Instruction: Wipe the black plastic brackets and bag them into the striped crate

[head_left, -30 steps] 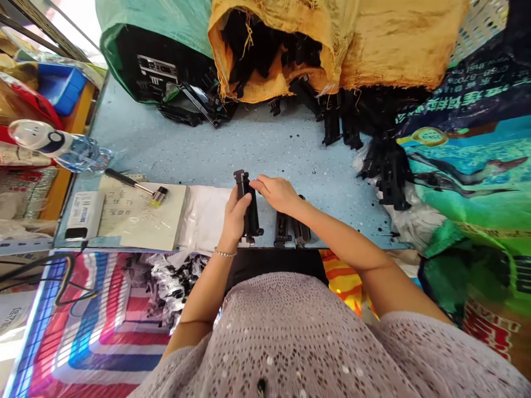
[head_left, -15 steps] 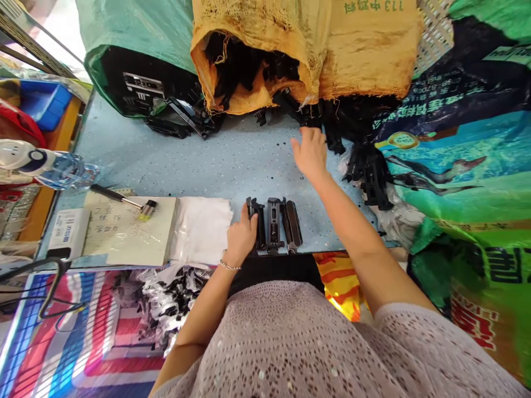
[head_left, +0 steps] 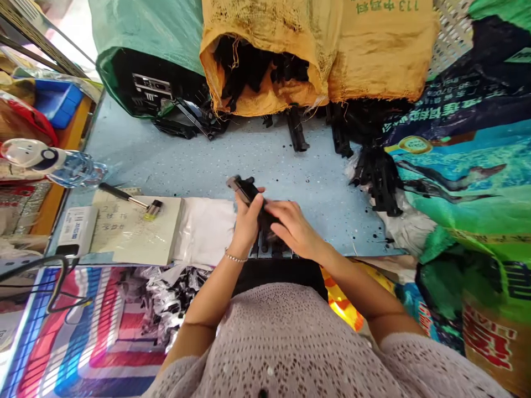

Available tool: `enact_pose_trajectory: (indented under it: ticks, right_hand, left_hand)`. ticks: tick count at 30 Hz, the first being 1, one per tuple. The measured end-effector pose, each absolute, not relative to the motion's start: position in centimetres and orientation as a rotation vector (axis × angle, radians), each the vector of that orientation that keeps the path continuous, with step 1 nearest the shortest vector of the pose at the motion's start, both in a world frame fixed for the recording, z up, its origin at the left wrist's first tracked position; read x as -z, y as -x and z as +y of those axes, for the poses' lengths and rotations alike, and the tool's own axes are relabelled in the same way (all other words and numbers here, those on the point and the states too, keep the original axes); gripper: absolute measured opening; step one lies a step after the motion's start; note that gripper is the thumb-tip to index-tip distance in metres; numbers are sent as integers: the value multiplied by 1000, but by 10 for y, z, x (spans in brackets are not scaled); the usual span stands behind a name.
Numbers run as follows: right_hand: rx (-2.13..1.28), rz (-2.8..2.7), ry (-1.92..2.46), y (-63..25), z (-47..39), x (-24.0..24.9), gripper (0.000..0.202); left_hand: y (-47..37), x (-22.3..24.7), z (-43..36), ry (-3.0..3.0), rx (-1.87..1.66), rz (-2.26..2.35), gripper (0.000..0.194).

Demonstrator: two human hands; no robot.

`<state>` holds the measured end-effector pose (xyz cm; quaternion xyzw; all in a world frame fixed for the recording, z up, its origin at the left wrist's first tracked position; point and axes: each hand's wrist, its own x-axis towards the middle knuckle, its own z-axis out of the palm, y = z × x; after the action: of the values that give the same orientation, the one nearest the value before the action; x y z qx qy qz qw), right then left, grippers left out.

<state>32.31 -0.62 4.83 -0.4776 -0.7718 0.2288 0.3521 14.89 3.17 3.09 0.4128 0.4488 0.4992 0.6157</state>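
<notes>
My left hand (head_left: 246, 224) is closed around a long black plastic part (head_left: 245, 188), which it holds tilted above the table near its front edge. My right hand (head_left: 296, 226) lies against the near right side of this part, fingers stretched out. Slight motion blur surrounds its fingertips. Beneath both hands, more black parts (head_left: 265, 246) lie side by side at the table edge, mostly covered. Another black part (head_left: 296, 131) sticks out below the orange sack.
An orange woven sack (head_left: 377, 61) and a green sack (head_left: 145, 27) with black parts inside stand at the back. At left are a screwdriver-like tool (head_left: 118, 192), a cardboard sheet (head_left: 166, 237) and a bottle (head_left: 77, 168). Black parts (head_left: 377, 177) pile up at right.
My right hand has come back from the orange sack to my left hand. The left hand has lifted a black part off the table. A part by the sack now protrudes further forward.
</notes>
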Motion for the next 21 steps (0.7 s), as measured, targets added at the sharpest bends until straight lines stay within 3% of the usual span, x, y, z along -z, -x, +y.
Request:
enact_pose_trajectory:
  ticks: [4, 9, 14, 17, 21]
  right_hand:
    - [-411, -2075, 1260, -311, 16, -62, 34]
    - [-357, -2326, 1385, -304, 61, -54, 50]
    - [-467, -2418, 1260, -283, 24, -52, 52]
    - [-374, -2566, 1031, -272, -6, -43, 48]
    - [-460, -2589, 1094, -276, 8, -28, 55]
  left_hand:
    - [-143, -45, 19, -878, -996, 1059, 41]
    - [-128, -48, 9, -908, -899, 1137, 45]
    - [-113, -40, 25, -1040, -1133, 1355, 38]
    - [-104, -36, 32, -1057, -1083, 1364, 41]
    - [-91, -23, 37, -1298, -944, 1530, 46]
